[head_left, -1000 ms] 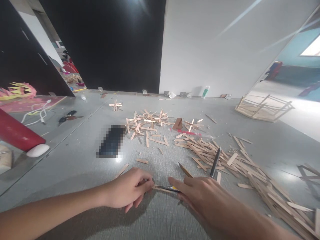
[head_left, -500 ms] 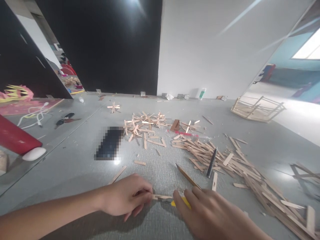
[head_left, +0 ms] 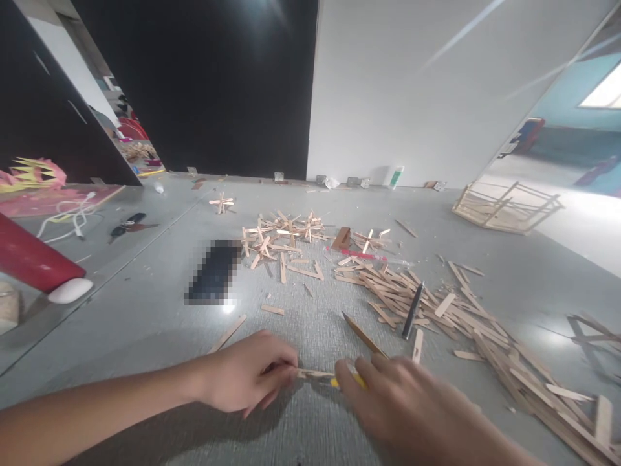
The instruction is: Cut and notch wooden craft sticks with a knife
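Note:
My left hand (head_left: 247, 375) is closed, its thumb and fingers pinching one end of a wooden craft stick (head_left: 308, 373) just above the grey table. My right hand (head_left: 392, 401) is wrapped round a yellow cutter knife (head_left: 334, 382), and its grey blade lies along the stick. Most of the cutter is hidden by the fingers. Right beyond the right hand lies a brown pencil (head_left: 361, 333), its dark point facing away and its near end covered by the fingers. Another craft stick (head_left: 229, 333) lies behind my left wrist.
A long heap of craft sticks (head_left: 466, 320) runs down the right side, with a dark pen (head_left: 413, 309) on it. Star-shaped stick pieces (head_left: 286, 230) lie farther back. A blurred-out dark rectangle (head_left: 213, 272), a red cylinder (head_left: 39, 252) and keys (head_left: 129, 224) are on the left.
Both hands keep their grip on the stick and the cutter. The cutter and right hand have shifted slightly, and the whole view has tilted a little.

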`<state>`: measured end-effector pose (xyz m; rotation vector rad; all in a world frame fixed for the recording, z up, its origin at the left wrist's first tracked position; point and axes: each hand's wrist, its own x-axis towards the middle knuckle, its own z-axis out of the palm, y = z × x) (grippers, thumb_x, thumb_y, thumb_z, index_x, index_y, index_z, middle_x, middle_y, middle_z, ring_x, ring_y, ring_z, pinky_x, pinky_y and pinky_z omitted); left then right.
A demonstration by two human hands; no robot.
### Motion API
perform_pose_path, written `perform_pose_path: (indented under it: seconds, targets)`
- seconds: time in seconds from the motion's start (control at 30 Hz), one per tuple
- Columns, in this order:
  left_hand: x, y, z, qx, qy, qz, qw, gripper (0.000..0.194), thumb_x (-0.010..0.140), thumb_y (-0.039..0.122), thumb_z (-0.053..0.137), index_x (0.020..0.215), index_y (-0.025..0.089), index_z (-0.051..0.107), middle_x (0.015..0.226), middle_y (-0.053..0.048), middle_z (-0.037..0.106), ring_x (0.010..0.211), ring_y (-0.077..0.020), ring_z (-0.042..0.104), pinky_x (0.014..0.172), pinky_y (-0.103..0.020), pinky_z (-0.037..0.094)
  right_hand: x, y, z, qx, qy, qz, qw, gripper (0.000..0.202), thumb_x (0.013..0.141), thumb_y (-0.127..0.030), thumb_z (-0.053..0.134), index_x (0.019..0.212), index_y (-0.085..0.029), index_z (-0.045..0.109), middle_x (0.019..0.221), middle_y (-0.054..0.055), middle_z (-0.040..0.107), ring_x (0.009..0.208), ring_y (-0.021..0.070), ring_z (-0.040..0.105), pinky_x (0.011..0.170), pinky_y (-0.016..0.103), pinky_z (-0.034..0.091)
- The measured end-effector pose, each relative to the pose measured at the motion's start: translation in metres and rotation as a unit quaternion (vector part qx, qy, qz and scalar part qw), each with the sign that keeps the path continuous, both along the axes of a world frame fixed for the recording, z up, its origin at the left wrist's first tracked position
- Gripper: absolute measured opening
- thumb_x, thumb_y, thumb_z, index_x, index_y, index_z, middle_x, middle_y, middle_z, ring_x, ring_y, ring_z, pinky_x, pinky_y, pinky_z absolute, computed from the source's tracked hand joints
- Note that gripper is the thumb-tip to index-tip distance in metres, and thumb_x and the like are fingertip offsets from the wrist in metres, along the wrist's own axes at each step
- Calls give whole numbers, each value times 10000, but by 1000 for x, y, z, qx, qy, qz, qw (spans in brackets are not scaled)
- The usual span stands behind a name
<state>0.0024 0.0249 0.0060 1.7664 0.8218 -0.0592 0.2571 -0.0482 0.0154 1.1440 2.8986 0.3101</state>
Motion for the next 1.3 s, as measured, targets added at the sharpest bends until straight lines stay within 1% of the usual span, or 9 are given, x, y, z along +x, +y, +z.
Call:
perform_pose_path:
  seconds: [0.1,0.27,0.33,0.53,0.73,0.93,1.07,1.17,1.3]
  targets:
    - [-1,0,-2,2,-13,-6,1000,361,1053,332,400,734,201,506,546,58,512,323,-55,433,326,-130,309,-5,-10,-4,72,-1,-20,997,215,855,-79,554,1023,-141,672,710,54,666,562,217,613,501,358,371]
    - [1,0,2,29,-19,-17,999,347,1028,260,443,688,198,475,543,60,516,336,-52,460,335,-120,324,10,21,13,-173,83,-33,981,162,961,-112,577,857,-226,623,720,-42,670,564,120,624,500,288,342]
    - [1,0,2,25,-14,-12,1000,326,1022,237,444,701,199,485,540,63,515,330,-54,455,329,-121,317,12,23,15,-179,83,-35,980,170,964,-113,569,847,-226,622,710,-45,666,566,117,627,495,283,336]
    - [1,0,-1,32,-24,-13,999,330,1033,282,436,717,203,489,526,66,494,316,-61,429,313,-130,292,-3,-17,-7,82,8,-35,996,234,858,-73,542,1051,-148,652,720,31,656,570,197,601,503,345,363]
    - [2,-1,3,33,-18,-13,999,361,1029,249,430,672,202,456,521,64,492,335,-56,458,331,-115,319,10,10,1,-78,5,18,997,285,686,-25,654,839,-245,557,728,-54,640,515,145,558,480,346,288]
    - [1,-1,-1,26,-19,-17,999,358,1053,280,384,721,200,491,534,62,495,323,-55,431,305,-115,291,-8,-14,3,102,-9,-21,995,159,801,-93,599,932,-177,632,680,18,636,532,195,582,483,360,314]
    - [1,-1,0,37,-8,-17,999,361,1049,244,368,706,201,473,524,61,495,328,-56,446,319,-111,308,4,11,10,-83,10,1,997,195,779,-54,701,855,-217,626,721,-43,669,518,135,581,487,337,289]
    - [1,-2,2,37,-2,-13,999,313,1030,199,382,737,202,492,545,61,518,331,-54,447,322,-110,316,15,36,16,-193,39,13,980,144,958,-126,623,855,-226,630,716,-61,673,571,112,603,508,308,302]
    - [1,-1,-1,42,-10,-19,999,366,1051,246,376,702,198,474,525,58,503,335,-56,458,329,-109,314,4,13,9,-96,18,-12,995,181,829,-46,634,871,-221,611,715,-41,651,518,136,559,477,336,271]
